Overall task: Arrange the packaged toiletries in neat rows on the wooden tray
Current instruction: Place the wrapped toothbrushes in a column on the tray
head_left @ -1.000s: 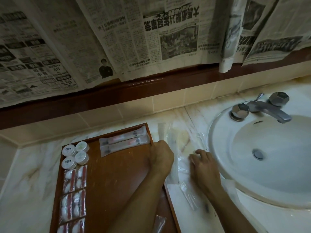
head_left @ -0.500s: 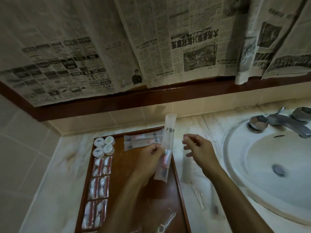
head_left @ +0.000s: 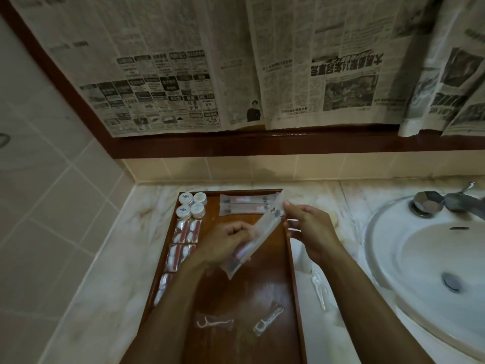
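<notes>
Newspaper point(head_left: 262, 69) hangs over your marble table point(head_left: 105, 258) beside the sink point(head_left: 409, 258). Above the tray point(head_left: 249, 298), your left hand point(head_left: 223, 244) and right hand point(head_left: 309, 229) fingers pinch a packet point(head_left: 262, 227).

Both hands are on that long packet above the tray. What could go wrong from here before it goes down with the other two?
1. The long packet is held at a slant over the tray; set down like that, it may lie crooked against the two packets at the back.
2. Lowering the left hand or right hand could nudge those two out of line.
</notes>
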